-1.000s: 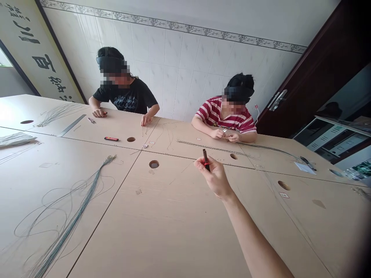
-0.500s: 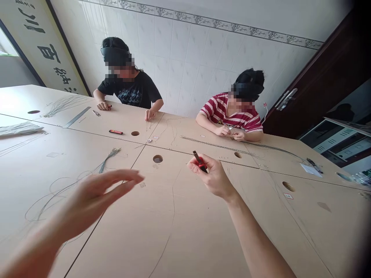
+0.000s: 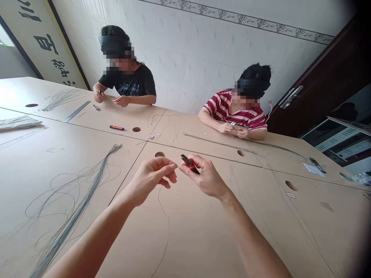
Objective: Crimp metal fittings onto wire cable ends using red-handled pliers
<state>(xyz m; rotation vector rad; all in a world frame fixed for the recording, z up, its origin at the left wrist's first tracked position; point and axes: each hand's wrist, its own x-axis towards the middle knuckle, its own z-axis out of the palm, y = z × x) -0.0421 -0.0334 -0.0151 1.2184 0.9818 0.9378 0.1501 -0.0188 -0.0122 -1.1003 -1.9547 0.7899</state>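
My right hand [image 3: 207, 175] is closed around small pliers [image 3: 189, 164] with red and black handles, their dark jaws pointing up and left. Beside it, my left hand [image 3: 153, 177] pinches something tiny at thumb and forefinger, too small to name. The fingertips of both hands nearly meet over the table. A thin cord [image 3: 168, 227] runs from under my left hand down toward the table's near edge. To the left of my left forearm lies a long bundle of grey cords [image 3: 97, 181], with small metallic bits at its far end.
Two people sit across the table [image 3: 203, 239], one in black [image 3: 130, 83], one in red stripes [image 3: 232, 108]. A red-and-black knife-like object [image 3: 116, 127], a ruler [image 3: 77, 111], more cords [image 3: 217, 142] and round table holes [image 3: 291, 185] lie beyond my hands.
My left hand has moved right and its spread fingers have closed into a pinch near my right hand. The pliers have tilted further left. The person in black has drawn both hands together.
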